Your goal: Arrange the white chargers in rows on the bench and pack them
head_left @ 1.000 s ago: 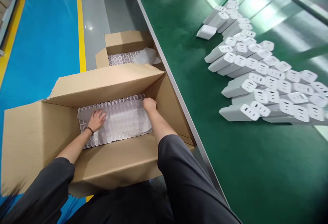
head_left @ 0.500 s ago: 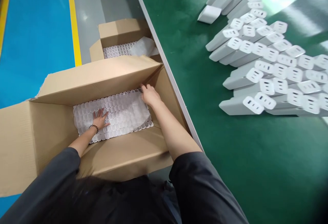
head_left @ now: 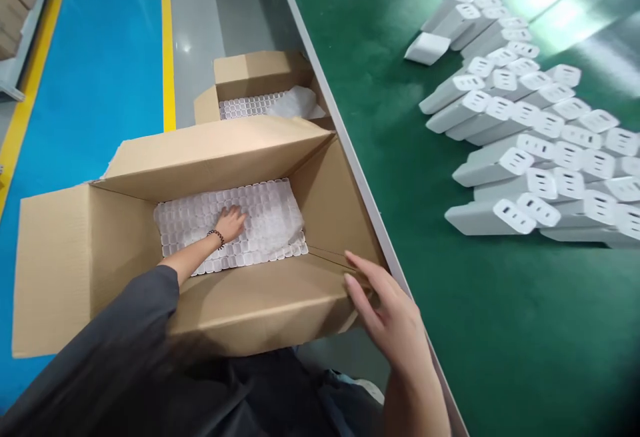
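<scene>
In front of me stands an open cardboard box (head_left: 240, 304) with its flaps folded out. Rows of small whitish rounded-square pieces cover its inside, under a translucent plastic sheet (head_left: 277, 224). My left hand (head_left: 231, 224), with a dark coiled band at the wrist, lies on the sheet near the middle, fingers spread. Over the box's near right corner is my right hand (head_left: 387, 300), its fingers apart and nothing between them. Whether it touches the cardboard edge I cannot tell.
A green tabletop (head_left: 500, 317) with a pale edge runs along the right. Several white blocks with slotted ends (head_left: 515, 214) lie in rows on it. Behind my box is a second open box (head_left: 260, 67) with similar pieces and plastic. Blue floor (head_left: 115, 44) lies left.
My right hand has left the far right corner of the plastic sheet and come back toward me, out over the near corner. My left hand has slid right along the sheet.
</scene>
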The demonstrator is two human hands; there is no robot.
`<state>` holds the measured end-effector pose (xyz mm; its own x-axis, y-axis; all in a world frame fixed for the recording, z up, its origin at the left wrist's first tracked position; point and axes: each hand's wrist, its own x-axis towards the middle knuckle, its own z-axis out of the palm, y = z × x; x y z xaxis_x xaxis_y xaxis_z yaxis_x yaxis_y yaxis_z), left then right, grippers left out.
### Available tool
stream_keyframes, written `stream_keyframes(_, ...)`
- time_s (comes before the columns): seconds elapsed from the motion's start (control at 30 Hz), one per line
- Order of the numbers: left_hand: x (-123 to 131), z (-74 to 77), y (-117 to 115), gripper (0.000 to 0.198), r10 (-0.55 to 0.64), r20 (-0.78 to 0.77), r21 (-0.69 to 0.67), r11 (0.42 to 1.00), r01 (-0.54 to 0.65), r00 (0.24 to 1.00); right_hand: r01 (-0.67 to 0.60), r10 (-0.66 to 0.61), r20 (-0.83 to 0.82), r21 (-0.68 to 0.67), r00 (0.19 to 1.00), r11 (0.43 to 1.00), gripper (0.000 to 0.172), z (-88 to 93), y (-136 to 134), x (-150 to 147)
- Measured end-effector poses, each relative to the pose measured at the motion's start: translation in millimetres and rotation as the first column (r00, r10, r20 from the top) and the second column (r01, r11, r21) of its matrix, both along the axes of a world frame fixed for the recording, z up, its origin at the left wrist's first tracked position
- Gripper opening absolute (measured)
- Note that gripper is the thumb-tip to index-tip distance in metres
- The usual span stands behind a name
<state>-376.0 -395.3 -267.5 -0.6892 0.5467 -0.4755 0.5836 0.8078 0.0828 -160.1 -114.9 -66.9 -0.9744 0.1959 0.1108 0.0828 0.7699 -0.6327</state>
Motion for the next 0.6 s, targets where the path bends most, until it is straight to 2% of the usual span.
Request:
stream_keyframes(0.1,7,-15.8,45,0.064,-0.095,0.040,0.090,0.992,0.091,0.995,0.094,-0.094,-0.030,-0.018,0.995,0.995,0.035,11.9,-5,51)
stream_keyframes(0.2,8,-36.5,77,0.072,-0.050,0.054,0.086,0.995,0.045,0.997,0.175,-0.175,0.004,-0.009,0.984,0.984,0.032,21.5,-14,88)
stream_keyframes(0.3,4,-52.1,86,0.071,0.033,0.046,0.057,0.998,-0.035,0.998,0.224,-0.223,0.051,-0.001,0.973,0.975,0.032,25.1,-21,114)
stream_keyframes(0.37,1,-56.1,84,0.071,0.048,0.038,0.062,0.997,-0.050,0.998,0.253,-0.250,0.103,-0.023,0.963,0.967,0.033,23.9,-24,126)
stream_keyframes(0.47,1,-53.8,87,0.074,0.023,0.011,0.103,0.994,-0.024,1.000,0.291,-0.278,0.155,-0.066,0.948,0.954,0.031,18.0,-28,136)
stream_keyframes(0.6,3,-51.6,109,0.070,-0.036,-0.012,0.153,0.988,0.037,0.999,0.286,-0.265,0.178,-0.105,0.948,0.952,0.030,9.0,-34,136)
